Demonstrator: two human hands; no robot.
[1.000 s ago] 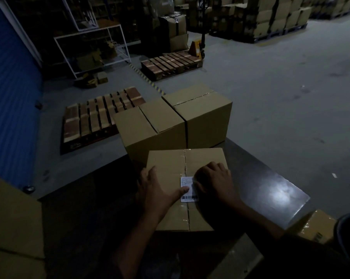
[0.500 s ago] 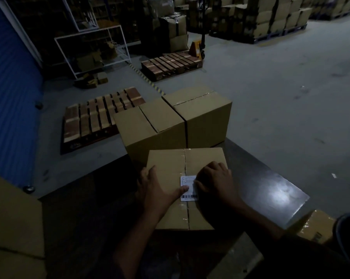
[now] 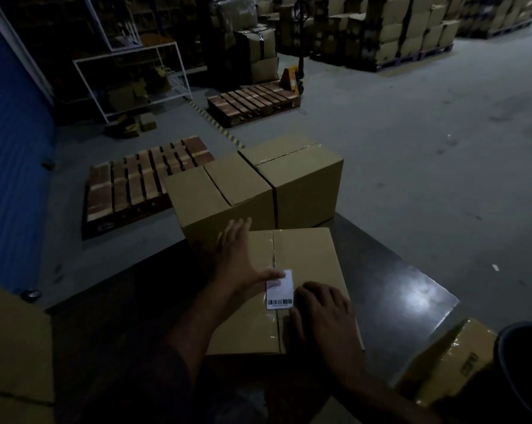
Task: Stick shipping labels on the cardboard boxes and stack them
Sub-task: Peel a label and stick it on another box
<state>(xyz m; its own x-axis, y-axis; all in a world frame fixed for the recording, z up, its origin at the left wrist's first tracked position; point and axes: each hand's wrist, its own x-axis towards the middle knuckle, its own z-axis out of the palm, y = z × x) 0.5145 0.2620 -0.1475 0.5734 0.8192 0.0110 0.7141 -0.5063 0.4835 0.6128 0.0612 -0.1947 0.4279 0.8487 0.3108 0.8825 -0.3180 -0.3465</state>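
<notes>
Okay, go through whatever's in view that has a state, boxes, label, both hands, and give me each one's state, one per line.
Near box: closed, seam taped, flat on the dark table.
Shipping label: lying on the near box's top, over the seam.
Left hand: fingers straight, flat on the box, thumb touching the label's edge.
Right hand: fingers resting on the box beside the label.
Two far boxes: closed, side by side, no label visible.

Left hand (image 3: 238, 264): fingers straight and spread, palm down, thumb stretched toward the right. Right hand (image 3: 323, 316): palm down, fingers loosely bent, fingertips (image 3: 303, 290) pointing forward-left. Both forearms enter from the lower edge, converging.
</notes>
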